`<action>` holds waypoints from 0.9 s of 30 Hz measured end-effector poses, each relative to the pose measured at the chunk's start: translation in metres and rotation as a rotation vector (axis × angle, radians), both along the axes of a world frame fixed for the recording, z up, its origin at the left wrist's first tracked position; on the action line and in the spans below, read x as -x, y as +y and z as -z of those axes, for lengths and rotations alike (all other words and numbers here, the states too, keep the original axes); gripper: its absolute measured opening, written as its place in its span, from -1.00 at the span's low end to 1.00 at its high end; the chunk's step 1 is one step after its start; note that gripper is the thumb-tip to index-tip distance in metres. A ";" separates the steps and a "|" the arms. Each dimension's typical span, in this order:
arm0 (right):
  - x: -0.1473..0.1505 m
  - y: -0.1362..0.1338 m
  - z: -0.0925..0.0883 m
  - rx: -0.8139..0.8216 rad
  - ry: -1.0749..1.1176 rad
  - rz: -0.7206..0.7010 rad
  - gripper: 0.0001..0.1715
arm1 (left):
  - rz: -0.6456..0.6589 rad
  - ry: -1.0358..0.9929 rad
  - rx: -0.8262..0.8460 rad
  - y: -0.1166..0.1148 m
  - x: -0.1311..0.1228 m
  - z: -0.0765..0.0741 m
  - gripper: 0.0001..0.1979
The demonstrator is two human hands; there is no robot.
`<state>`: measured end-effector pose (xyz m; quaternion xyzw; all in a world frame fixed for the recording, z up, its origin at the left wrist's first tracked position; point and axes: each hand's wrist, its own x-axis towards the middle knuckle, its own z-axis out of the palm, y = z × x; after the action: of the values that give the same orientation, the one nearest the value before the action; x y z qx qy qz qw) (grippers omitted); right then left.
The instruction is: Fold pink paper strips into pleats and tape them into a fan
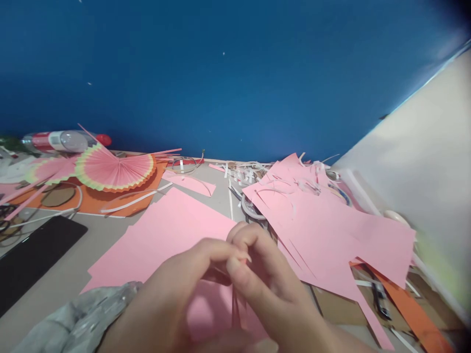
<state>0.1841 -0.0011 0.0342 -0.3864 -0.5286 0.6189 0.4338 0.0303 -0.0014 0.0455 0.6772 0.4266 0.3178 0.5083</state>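
Note:
My left hand (184, 289) and my right hand (265, 274) meet low in the middle, fingertips pinched together on a folded piece of pink paper (235, 309) whose pleats show between them. Under both hands lies a large pink sheet (162, 235) flat on the table. A grey sleeve (81, 318) covers my left wrist.
A pile of cut pink sheets (331, 225) and white paper strips lies to the right, with orange paper (408, 304) beneath. At the far left sit pink pleated fans (114, 169) on orange card, a plastic bottle (62, 140) and a black flat object (33, 255). A blue wall stands behind.

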 end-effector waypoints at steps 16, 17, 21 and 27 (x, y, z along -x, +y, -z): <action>-0.020 0.026 -0.014 -0.305 -0.617 0.005 -0.86 | -0.033 0.131 0.204 0.011 -0.003 -0.008 -0.61; -0.020 0.026 -0.014 -0.292 -0.616 0.003 -0.87 | -0.031 0.153 0.203 0.011 -0.004 -0.009 -0.61; -0.020 0.027 -0.015 -0.167 -0.423 -0.044 -0.81 | -0.012 0.043 0.278 0.011 -0.003 -0.013 -0.57; -0.021 0.029 -0.014 -0.032 -0.148 -0.125 -0.81 | 0.010 -0.097 0.390 0.010 -0.003 -0.014 -0.61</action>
<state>0.2046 0.0276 0.0480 -0.3906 -0.5920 0.6060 0.3602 0.0337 0.0082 0.0595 0.5518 0.4518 0.2591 0.6513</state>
